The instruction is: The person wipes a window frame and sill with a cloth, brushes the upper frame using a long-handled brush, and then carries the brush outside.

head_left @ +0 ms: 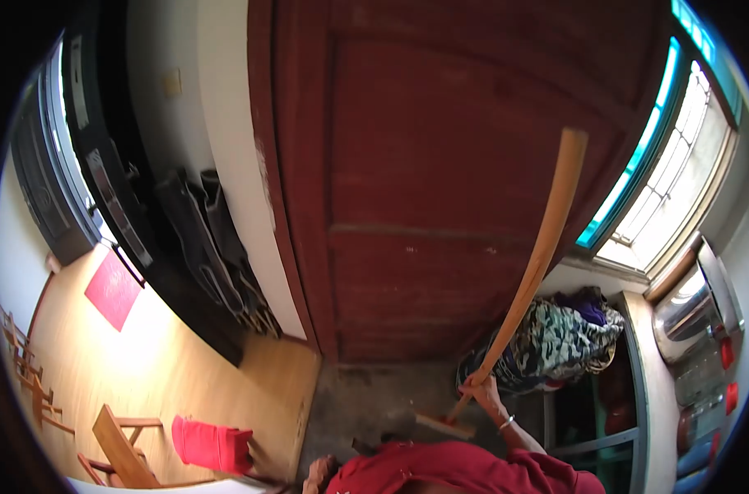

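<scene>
My right hand (483,393) is wrapped round a long wooden-handled tool (532,284), its pale pole rising at a tilt in front of the red-brown door. Below the hand, close to the floor, shows a short flat wooden crosspiece (445,425); its exact kind is unclear. A light bracelet circles the right wrist. At the bottom edge, beside my red shirt, my left hand (318,474) is small in view with curled fingers. Whatever it may hold is hidden. A camouflage-patterned cloth bundle (562,342) lies just beyond the right hand.
A red-brown door (465,198) stands ahead over dark floor. At right are a barred window (662,181), a shelf unit (638,387), a metal pot (683,317) and jars. On the left, a black door (136,214) opens onto wooden flooring with a chair (123,449) and red cloth (211,445).
</scene>
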Motion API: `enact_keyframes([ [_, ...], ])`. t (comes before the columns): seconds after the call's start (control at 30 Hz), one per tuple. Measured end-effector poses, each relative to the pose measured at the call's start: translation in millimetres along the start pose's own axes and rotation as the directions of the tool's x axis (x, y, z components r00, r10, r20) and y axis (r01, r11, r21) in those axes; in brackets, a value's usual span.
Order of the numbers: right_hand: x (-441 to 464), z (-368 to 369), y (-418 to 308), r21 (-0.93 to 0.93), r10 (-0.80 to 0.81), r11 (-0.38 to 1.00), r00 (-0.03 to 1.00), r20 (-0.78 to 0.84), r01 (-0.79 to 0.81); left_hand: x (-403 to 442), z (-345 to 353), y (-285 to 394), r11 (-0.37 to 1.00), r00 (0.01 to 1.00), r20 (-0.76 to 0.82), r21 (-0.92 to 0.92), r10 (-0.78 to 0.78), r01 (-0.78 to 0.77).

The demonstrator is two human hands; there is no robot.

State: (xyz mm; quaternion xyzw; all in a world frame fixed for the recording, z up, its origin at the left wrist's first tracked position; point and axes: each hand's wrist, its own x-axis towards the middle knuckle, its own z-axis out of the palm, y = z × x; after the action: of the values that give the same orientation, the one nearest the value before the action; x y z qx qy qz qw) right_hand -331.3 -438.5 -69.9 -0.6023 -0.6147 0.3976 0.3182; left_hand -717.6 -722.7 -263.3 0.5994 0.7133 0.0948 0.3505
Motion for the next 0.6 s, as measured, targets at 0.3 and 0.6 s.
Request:
enact_keyframes([
  [0.3, -23.9, 66.7, -56.8, -0.068, -0.019, 0.997, 0.955, 0.296, 0.040, 6.1, -76.0, -14.4, 0.976, 0.983, -0.075, -0.155, -0.165, 0.152],
  [0.6, -27.1, 170.9, -137.0, 0.028, -0.138, 0.989, 0.862, 0.489, 0.143, -35.5, -114.2, -11.3, 0.881, 0.912, -0.262, -0.439, -0.314, 0.177],
])
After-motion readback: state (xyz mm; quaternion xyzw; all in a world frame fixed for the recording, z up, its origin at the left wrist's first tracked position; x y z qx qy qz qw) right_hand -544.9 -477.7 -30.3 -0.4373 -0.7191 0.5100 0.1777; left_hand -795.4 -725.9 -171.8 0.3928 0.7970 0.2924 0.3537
